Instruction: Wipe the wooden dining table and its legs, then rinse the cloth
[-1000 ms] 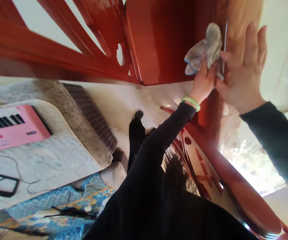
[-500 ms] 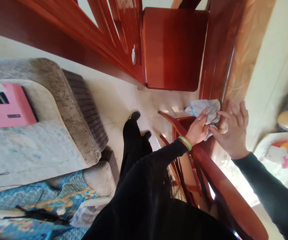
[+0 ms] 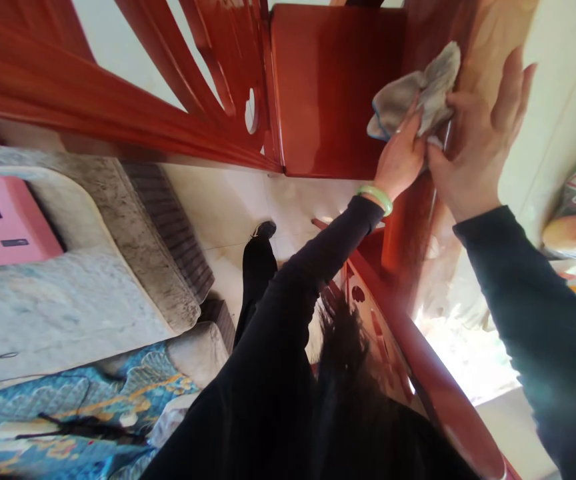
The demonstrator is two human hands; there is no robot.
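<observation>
The left hand, with a pale green bangle at the wrist of its black sleeve, holds a crumpled grey cloth with a blue-stitched edge; its grip is pinched on the lower folds of the cloth, pressing it against the glossy red-brown wooden chair frame at the edge of a tan patterned panel. The right hand lies just beside it, fingers spread and flat on that tan panel, its thumb touching the bottom of the cloth; it holds nothing of its own. The cloth sits high in the view, between the polished red-brown wooden seat and the right hand.

To the left, curved red-brown wooden slats run across the top. Below them is a pale tiled floor, where a black shoe shows. A grey plush sofa carries a pink electronic keyboard, with a blue patterned blanket at the lower left.
</observation>
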